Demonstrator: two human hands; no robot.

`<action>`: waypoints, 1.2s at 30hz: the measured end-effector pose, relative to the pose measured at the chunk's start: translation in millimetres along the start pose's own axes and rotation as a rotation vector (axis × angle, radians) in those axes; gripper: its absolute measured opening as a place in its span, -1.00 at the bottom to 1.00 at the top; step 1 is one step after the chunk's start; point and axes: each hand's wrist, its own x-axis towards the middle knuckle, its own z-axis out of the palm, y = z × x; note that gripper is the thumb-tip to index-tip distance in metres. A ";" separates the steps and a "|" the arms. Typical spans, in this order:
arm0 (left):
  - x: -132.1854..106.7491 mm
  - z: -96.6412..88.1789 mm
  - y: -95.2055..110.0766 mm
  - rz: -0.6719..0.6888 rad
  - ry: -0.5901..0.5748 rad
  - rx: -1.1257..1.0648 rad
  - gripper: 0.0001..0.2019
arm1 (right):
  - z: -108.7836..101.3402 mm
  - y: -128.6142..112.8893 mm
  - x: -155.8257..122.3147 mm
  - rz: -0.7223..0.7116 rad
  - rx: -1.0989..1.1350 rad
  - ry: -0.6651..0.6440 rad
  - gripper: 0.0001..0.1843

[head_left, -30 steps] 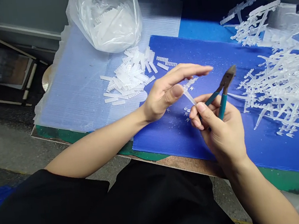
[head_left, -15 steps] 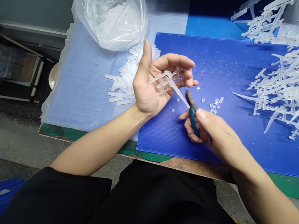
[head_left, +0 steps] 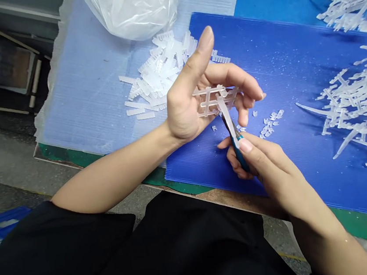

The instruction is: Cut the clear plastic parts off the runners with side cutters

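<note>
My left hand (head_left: 189,97) is turned palm-up and holds a clear plastic runner frame (head_left: 214,101) in its fingers, with the thumb pointing up. A long tapered spike of the runner (head_left: 226,117) slants down toward my right hand (head_left: 259,162). That hand grips teal-handled side cutters (head_left: 239,151), whose jaws are hidden behind the spike and fingers. The spike lies against the cutters, but I cannot tell whether the jaws are on it.
Cut comb-shaped plastic parts (head_left: 159,72) lie heaped on a pale corrugated sheet (head_left: 80,100), below a clear plastic bag (head_left: 132,11). Small cut bits (head_left: 270,123) and a large heap of runners (head_left: 361,104) lie on a blue corrugated sheet (head_left: 293,50).
The runner has passed from near my right hand into my left hand, which has turned palm-up. The cutters have come to the spike. The view has tilted lower.
</note>
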 end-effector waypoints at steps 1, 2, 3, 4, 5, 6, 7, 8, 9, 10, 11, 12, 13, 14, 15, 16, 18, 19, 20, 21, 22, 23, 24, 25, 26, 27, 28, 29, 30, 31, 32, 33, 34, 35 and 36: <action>-0.1 -0.6 0.6 0.011 -0.022 0.015 -0.07 | 0.2 -0.5 -1.3 -0.009 -0.041 0.003 -0.55; -0.4 -1.0 1.6 0.018 -0.038 0.038 -0.08 | 0.4 -1.1 -2.6 -0.020 -0.085 0.005 -0.54; -1.1 -1.2 3.0 0.029 -0.043 0.062 -0.08 | 0.5 -1.7 -3.9 -0.030 -0.128 0.004 -0.53; -2.0 -1.1 4.7 0.035 -0.044 0.087 -0.09 | 0.5 -2.5 -5.1 -0.041 -0.163 0.000 -0.53; -3.0 -1.1 6.8 0.032 -0.044 0.113 -0.09 | 0.5 -3.2 -6.0 -0.048 -0.189 -0.003 -0.52; -4.1 -1.1 8.9 0.029 -0.048 0.136 -0.09 | 0.5 -4.0 -6.7 -0.053 -0.205 -0.001 -0.52; -5.1 -1.3 11.0 0.026 -0.058 0.155 -0.10 | 0.4 -4.9 -7.1 -0.056 -0.213 0.001 -0.52; -5.9 -1.7 12.7 0.016 -0.082 0.174 -0.12 | 0.3 -5.7 -7.3 -0.058 -0.214 0.000 -0.52; -6.5 -2.4 13.8 0.010 -0.110 0.189 -0.15 | 0.2 -6.4 -7.3 -0.059 -0.213 -0.002 -0.52; -6.8 -3.3 14.2 0.012 -0.136 0.199 -0.17 | 0.1 -7.1 -7.3 -0.063 -0.210 -0.002 -0.52; -6.8 -4.5 13.7 0.030 -0.154 0.201 -0.17 | 0.0 -7.6 -7.2 -0.066 -0.208 -0.001 -0.53; -6.5 -5.8 12.4 0.057 -0.166 0.201 -0.16 | -0.1 -8.0 -7.2 -0.069 -0.206 0.001 -0.53; -6.0 -7.2 10.5 0.088 -0.177 0.199 -0.12 | -0.2 -8.3 -7.3 -0.068 -0.206 0.003 -0.54; -5.5 -8.4 8.4 0.119 -0.188 0.195 -0.08 | -0.2 -8.4 -7.4 -0.062 -0.205 0.004 -0.54; -5.1 -9.4 6.5 0.151 -0.201 0.190 -0.04 | -0.2 -8.5 -7.7 -0.054 -0.203 0.004 -0.54; -5.0 -10.0 5.1 0.168 -0.218 0.188 -0.02 | -0.1 -8.5 -7.9 -0.047 -0.200 0.003 -0.53; -6.1 -10.2 5.1 0.164 -0.230 0.199 -0.02 | 0.1 -8.7 -8.4 -0.040 -0.193 0.001 -0.52; -7.3 -9.8 6.5 0.141 -0.221 0.217 -0.04 | 0.3 -8.9 -8.6 -0.041 -0.192 -0.003 -0.52; -8.9 -9.3 8.5 0.110 -0.202 0.242 -0.05 | 0.3 -9.0 -8.8 -0.042 -0.192 -0.004 -0.51; -10.6 -8.7 11.0 0.074 -0.182 0.269 -0.07 | 0.3 -9.2 -9.0 -0.041 -0.193 -0.008 -0.50; -12.3 -8.2 13.4 0.039 -0.162 0.295 -0.07 | 0.1 -9.4 -9.1 -0.038 -0.196 -0.011 -0.50; -13.9 -8.1 15.7 0.013 -0.146 0.315 -0.08 | -0.3 -9.5 -9.2 -0.031 -0.200 -0.014 -0.50; -15.1 -8.3 17.4 -0.010 -0.141 0.326 -0.07 | -0.8 -9.6 -9.2 -0.025 -0.205 -0.016 -0.51; -16.0 -8.9 18.7 -0.027 -0.146 0.331 -0.07 | -1.5 -9.6 -9.1 -0.020 -0.209 -0.019 -0.51; -16.6 -9.9 19.4 -0.043 -0.156 0.330 -0.07 | -2.3 -9.5 -8.9 -0.018 -0.210 -0.021 -0.51; -16.8 -11.1 19.5 -0.059 -0.172 0.327 -0.07 | -3.2 -9.4 -8.8 -0.019 -0.207 -0.024 -0.52; -16.7 -12.5 19.2 -0.073 -0.188 0.324 -0.07 | -3.9 -9.2 -8.6 -0.021 -0.203 -0.025 -0.52; -16.4 -13.8 18.6 -0.086 -0.202 0.323 -0.07 | -4.6 -8.9 -8.4 -0.025 -0.197 -0.026 -0.52; -16.0 -14.8 17.8 -0.097 -0.210 0.323 -0.07 | -5.2 -8.7 -8.1 -0.028 -0.192 -0.026 -0.52; -15.5 -15.4 17.0 -0.108 -0.214 0.325 -0.06 | -5.6 -8.5 -7.9 -0.030 -0.190 -0.023 -0.52; -14.9 -15.7 16.1 -0.110 -0.217 0.324 -0.06 | -5.9 -8.3 -7.7 -0.033 -0.188 -0.020 -0.52; -14.3 -15.5 15.5 -0.103 -0.216 0.318 -0.06 | -6.0 -8.1 -7.5 -0.037 -0.189 -0.016 -0.52; -13.8 -14.9 15.0 -0.092 -0.213 0.310 -0.06 | -5.9 -8.0 -7.2 -0.043 -0.189 -0.008 -0.52; -13.1 -14.3 14.8 -0.076 -0.208 0.300 -0.07 | -5.6 -7.9 -7.0 -0.047 -0.192 0.003 -0.52; -12.4 -13.7 14.7 -0.061 -0.204 0.292 -0.08 | -5.2 -7.9 -6.8 -0.051 -0.198 0.013 -0.52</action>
